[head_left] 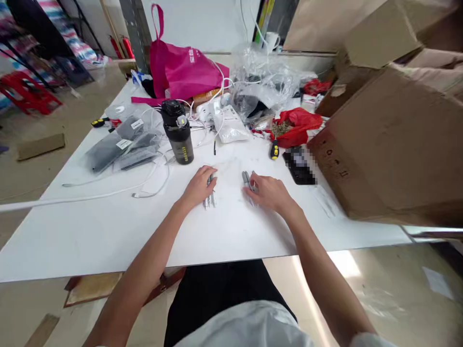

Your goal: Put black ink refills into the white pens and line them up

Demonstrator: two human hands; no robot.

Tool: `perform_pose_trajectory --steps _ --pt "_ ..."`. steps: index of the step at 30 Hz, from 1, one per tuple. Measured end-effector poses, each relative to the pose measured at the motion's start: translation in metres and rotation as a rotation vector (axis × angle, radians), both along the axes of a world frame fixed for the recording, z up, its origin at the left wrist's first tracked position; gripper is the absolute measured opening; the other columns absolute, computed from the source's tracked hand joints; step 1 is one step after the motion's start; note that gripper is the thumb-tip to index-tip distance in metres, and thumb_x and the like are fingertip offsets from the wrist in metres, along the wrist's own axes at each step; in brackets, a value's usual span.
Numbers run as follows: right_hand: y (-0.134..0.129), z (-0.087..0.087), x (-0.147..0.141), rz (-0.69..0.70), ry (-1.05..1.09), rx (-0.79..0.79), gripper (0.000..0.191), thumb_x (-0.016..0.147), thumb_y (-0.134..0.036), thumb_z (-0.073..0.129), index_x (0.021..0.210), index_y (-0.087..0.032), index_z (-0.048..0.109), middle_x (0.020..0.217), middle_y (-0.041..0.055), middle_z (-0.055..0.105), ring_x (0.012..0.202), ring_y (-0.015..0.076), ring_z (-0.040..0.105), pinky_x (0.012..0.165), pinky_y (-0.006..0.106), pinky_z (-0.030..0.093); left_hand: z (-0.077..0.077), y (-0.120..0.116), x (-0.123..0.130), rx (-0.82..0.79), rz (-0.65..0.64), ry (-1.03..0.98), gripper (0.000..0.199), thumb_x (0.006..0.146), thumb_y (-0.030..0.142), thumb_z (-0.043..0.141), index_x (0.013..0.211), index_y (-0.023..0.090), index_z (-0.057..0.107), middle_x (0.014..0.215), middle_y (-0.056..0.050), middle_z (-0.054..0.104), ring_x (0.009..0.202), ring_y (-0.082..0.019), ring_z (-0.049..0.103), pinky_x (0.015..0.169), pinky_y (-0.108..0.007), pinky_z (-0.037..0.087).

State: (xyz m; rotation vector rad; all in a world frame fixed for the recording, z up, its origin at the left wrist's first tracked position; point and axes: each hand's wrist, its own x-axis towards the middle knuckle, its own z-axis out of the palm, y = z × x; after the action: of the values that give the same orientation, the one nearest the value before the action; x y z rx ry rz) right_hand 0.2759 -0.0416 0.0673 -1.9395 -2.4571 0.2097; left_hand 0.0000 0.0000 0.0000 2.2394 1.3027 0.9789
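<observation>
My left hand is closed round a small bunch of grey and white pens near the middle of the white table; their white ends stick out below the fingers. To the right, my right hand has its thumb and fingers closed on a second bunch of grey pens, whose grey ends show beside the fingertips. Both bunches lie at the tabletop with a gap between them. The palm sides of both hands are hidden.
A dark bottle stands beyond my left hand, with bagged dark items and white cables to its left. Behind are a pink bag and a red plastic bag. A phone and large cardboard box are at right.
</observation>
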Motion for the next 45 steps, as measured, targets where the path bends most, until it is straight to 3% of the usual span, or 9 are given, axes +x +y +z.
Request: perform_pose_trajectory --steps 6,13,17,21,28,32,36,41,45 --pt "0.0 -0.004 -0.004 0.017 -0.015 -0.035 0.025 0.103 -0.04 0.055 0.095 -0.022 0.069 0.095 0.0096 0.08 0.085 0.0264 0.072 0.067 0.034 0.03 0.004 -0.002 -0.001 0.047 0.021 -0.024 0.028 0.108 0.028 0.056 0.131 0.02 0.07 0.132 -0.014 0.071 0.13 -0.029 0.067 0.118 -0.047 0.053" --pt "0.001 0.002 -0.002 0.064 0.261 0.395 0.025 0.103 -0.043 0.057 0.094 -0.021 0.065 0.085 0.0031 0.073 0.062 0.015 0.054 0.061 0.031 0.029 0.012 0.001 -0.005 0.144 0.123 -0.178 0.026 0.109 0.034 0.057 0.123 0.018 0.073 0.126 -0.015 0.076 0.123 -0.03 0.07 0.114 -0.048 0.052" --pt "0.014 0.012 -0.013 0.236 0.377 0.499 0.02 0.108 -0.038 0.052 0.1 -0.022 0.06 0.089 0.0046 0.071 0.067 0.0159 0.057 0.063 0.03 0.035 0.023 -0.007 0.001 0.021 0.066 -0.392 0.029 0.107 0.041 0.064 0.124 0.021 0.077 0.129 -0.014 0.079 0.127 -0.03 0.071 0.118 -0.047 0.049" --pt "0.032 0.005 -0.039 0.423 0.451 0.419 0.013 0.111 -0.034 0.043 0.107 -0.023 0.051 0.105 0.0119 0.07 0.079 0.0205 0.062 0.07 0.032 0.042 0.034 -0.016 0.012 -0.271 -0.101 -0.78 0.045 0.105 0.05 0.069 0.143 0.025 0.072 0.146 -0.013 0.075 0.145 -0.029 0.065 0.127 -0.044 0.043" --pt "0.036 -0.028 -0.067 0.392 0.633 0.072 0.015 0.114 -0.04 0.036 0.115 -0.027 0.044 0.08 0.0009 0.065 0.065 0.0232 0.061 0.065 0.03 0.037 0.041 -0.019 0.021 -0.497 -0.163 -1.182 0.046 0.094 0.051 0.085 0.13 0.024 0.079 0.134 -0.013 0.081 0.133 -0.03 0.073 0.123 -0.047 0.048" --pt "0.028 -0.038 -0.065 0.37 0.718 0.068 0.027 0.117 -0.048 0.034 0.117 -0.026 0.05 0.076 0.0006 0.064 0.062 0.0225 0.062 0.065 0.029 0.036 0.035 -0.019 0.023 -0.521 -0.088 -1.18 0.037 0.085 0.049 0.093 0.105 0.019 0.082 0.105 -0.009 0.084 0.104 -0.024 0.078 0.103 -0.039 0.057" --pt "0.026 -0.044 -0.062 0.37 0.657 0.102 0.03 0.117 -0.048 0.035 0.109 -0.025 0.052 0.071 0.0014 0.064 0.058 0.0206 0.059 0.061 0.028 0.03 0.028 -0.019 0.026 -0.485 0.138 -1.169 0.044 0.073 0.041 0.103 0.076 0.019 0.064 0.074 0.003 0.068 0.072 -0.012 0.066 0.078 -0.028 0.054" --pt "0.032 -0.042 -0.055 0.356 0.628 0.158 0.03 0.117 -0.047 0.035 0.108 -0.023 0.052 0.074 0.0029 0.066 0.058 0.0192 0.056 0.062 0.028 0.03 0.032 -0.018 0.025 -0.554 -0.041 -1.174 0.048 0.082 0.045 0.096 0.12 0.023 0.076 0.121 -0.007 0.078 0.109 -0.019 0.073 0.101 -0.035 0.056" --pt "0.032 -0.04 -0.052 0.349 0.596 0.159 0.031 0.117 -0.045 0.035 0.109 -0.022 0.053 0.073 0.0021 0.066 0.058 0.0187 0.054 0.063 0.028 0.029 0.033 -0.016 0.02 -0.508 0.043 -1.114 0.037 0.083 0.04 0.096 0.11 0.02 0.082 0.095 -0.004 0.078 0.091 -0.017 0.072 0.094 -0.032 0.056"
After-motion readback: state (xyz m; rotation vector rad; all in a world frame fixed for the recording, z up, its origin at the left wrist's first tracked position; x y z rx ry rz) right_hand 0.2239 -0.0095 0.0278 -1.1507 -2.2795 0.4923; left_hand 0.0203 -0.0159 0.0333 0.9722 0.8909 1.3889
